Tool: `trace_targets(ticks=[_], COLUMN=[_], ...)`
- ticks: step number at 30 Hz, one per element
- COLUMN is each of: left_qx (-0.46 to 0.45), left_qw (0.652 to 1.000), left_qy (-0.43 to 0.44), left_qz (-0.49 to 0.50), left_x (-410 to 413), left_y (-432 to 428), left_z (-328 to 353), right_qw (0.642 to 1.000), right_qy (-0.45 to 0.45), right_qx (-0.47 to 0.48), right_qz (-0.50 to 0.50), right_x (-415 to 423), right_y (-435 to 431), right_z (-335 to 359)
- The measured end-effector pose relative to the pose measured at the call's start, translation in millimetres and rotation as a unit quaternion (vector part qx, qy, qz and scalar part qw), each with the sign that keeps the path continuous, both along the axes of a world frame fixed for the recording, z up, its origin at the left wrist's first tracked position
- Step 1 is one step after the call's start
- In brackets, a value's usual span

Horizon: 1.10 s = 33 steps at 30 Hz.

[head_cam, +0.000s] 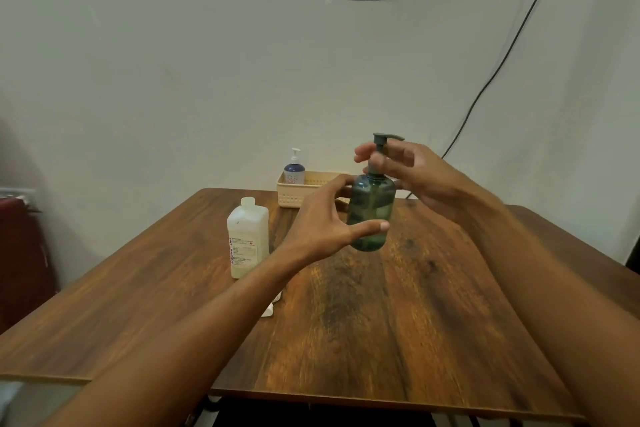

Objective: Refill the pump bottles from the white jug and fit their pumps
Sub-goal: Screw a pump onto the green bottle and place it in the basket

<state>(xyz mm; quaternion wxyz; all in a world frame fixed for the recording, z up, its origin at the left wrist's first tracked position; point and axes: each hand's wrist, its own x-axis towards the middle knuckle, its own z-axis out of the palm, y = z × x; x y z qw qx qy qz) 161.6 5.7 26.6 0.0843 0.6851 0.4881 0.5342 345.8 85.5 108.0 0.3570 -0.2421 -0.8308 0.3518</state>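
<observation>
A translucent green pump bottle point(371, 208) is held above the wooden table point(346, 305), tilted slightly. My left hand point(325, 218) grips its body, thumb across the front. My right hand point(408, 173) curls round the dark pump point(382, 146) and its collar at the bottle's neck. The white jug point(247, 239) stands upright to the left with its cap on. A small blue pump bottle point(294, 172) with a white pump stands in a cream basket point(294, 198) at the table's back edge.
A small white object point(272, 305), partly hidden by my left forearm, lies on the table near the jug. A black cable point(502, 62) runs down the wall at the right. Dark red furniture point(20, 246) stands at the far left.
</observation>
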Motion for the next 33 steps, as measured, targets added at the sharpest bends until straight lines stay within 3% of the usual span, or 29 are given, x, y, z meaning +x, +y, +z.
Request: trace_targets(ticks=[4,10,16,20,26,30,33], left_qx=[0.004,0.006,-0.001,-0.002,0.005,0.004,0.005], left_qw=[1.0,1.0,1.0,1.0,1.0,1.0,1.0], left_qy=[0.006,0.006,0.004,0.012,0.004,0.004,0.013], left_qz=[0.004,0.004,0.008,0.008,0.006,-0.002,-0.005], left_x=[-4.2,-1.2,-8.5,-7.7,-1.7,-5.0,-6.2], left_y=[0.3,-0.2,0.3,-0.3,-1.2,-1.6,-1.6], left_z=[5.8,4.8,4.6,5.4,3.5,7.8,9.4], right_qw=[0.997,0.996,0.999,0.999,0.997,0.999,0.999], right_qy=[-0.001,0.075,0.01,-0.021,0.046,-0.016,-0.032], right_qx=[-0.014,0.025,-0.031,0.033,0.04,-0.038,-0.01], right_qz=[0.073,-0.038,0.028,-0.021,-0.054,0.026,0.02], right_x=[13.7,-6.4,5.5,8.3,-8.0,5.5,11.2], right_y=[5.2,-0.4,-9.9,-11.9,-14.3,-9.0,-6.9], right_z=[6.0,-0.6,12.8,20.3,6.5,12.4,17.8])
